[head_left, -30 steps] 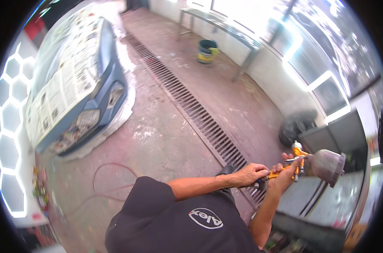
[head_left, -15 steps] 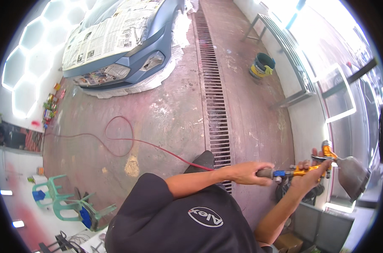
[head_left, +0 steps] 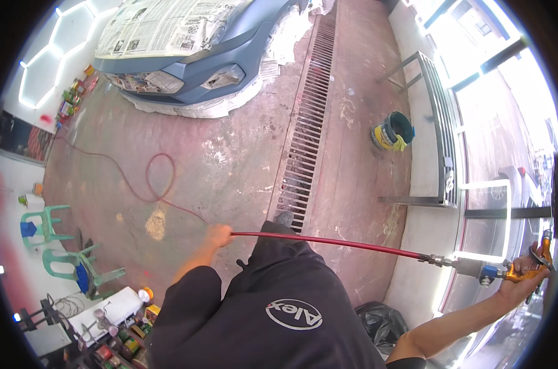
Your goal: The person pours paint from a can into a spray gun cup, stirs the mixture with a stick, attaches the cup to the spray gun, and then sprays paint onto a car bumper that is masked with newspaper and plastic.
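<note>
My right hand (head_left: pixel 525 274) is closed round the gold spray gun (head_left: pixel 511 269) at the far right edge, arm stretched out. A blue fitting (head_left: pixel 490 271) and a grey connector join the gun to a red air hose (head_left: pixel 328 242). Closed on that hose at the lower middle left is my left hand (head_left: pixel 218 235), and the stretch between the two hands is pulled taut across my body. Past my left hand the hose runs along the floor, making a loop, to the left wall. The gun's cup is out of sight.
A blue car front (head_left: pixel 242 61) covered with newspaper stands ahead. A floor grate (head_left: pixel 310 123) runs beside it. To the right are a bucket (head_left: pixel 389 132) with a yellow cloth and a metal bench (head_left: pixel 436 117). Green chairs (head_left: pixel 64 264) and a cluttered white table (head_left: pixel 107 313) stand lower left.
My left hand has left the connector below the gun and moved left, and now grips the hose. My right hand has carried the spray gun farther right. The view has shifted.
</note>
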Available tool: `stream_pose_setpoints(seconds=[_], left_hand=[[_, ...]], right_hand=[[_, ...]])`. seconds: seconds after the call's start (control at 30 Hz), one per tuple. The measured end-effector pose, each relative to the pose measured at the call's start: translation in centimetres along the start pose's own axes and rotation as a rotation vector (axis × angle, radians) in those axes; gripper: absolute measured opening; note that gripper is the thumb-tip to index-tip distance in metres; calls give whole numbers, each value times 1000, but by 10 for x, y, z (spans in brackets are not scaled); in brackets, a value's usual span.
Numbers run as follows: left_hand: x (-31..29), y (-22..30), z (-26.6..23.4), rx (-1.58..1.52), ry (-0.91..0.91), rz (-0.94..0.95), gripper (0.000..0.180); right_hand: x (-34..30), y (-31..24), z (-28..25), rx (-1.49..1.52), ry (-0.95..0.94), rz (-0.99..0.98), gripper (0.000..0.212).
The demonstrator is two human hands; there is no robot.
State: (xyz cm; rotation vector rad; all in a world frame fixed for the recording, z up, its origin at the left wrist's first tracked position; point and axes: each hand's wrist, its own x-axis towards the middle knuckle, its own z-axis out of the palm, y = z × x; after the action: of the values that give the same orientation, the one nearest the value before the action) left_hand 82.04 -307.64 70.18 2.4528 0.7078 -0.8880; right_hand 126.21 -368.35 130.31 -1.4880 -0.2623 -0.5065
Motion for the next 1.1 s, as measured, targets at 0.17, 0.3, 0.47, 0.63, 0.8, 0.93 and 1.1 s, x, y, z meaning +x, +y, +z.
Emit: stream_pose_setpoints(seconds=[0.17, 0.3, 0.47, 0.63, 0.8, 0.93, 1.1], left_hand=[[-40, -63, 19, 107, -77, -321, 48], [-52, -21, 44, -56, -330, -499, 54], [-37, 117, 102, -549, -390, -601, 70], [31, 316, 131, -1048, -648, -515, 77], [121, 445, 68, -1071, -355, -507, 78], [201, 494, -2, -1078, -117, -566, 79], [293, 544, -63, -1082, -61, -649, 80]], right_hand=[[126, 56, 21, 57, -107, 31, 59], [210, 143, 50, 165, -180, 155, 52], [266, 243, 139, 172, -126, 242, 55], [357, 330, 175, 149, -190, 332, 64], [438, 390, 229, 98, -261, 368, 67], [503, 437, 267, 116, -337, 394, 74], [576, 513, 336, 220, -324, 386, 79]])
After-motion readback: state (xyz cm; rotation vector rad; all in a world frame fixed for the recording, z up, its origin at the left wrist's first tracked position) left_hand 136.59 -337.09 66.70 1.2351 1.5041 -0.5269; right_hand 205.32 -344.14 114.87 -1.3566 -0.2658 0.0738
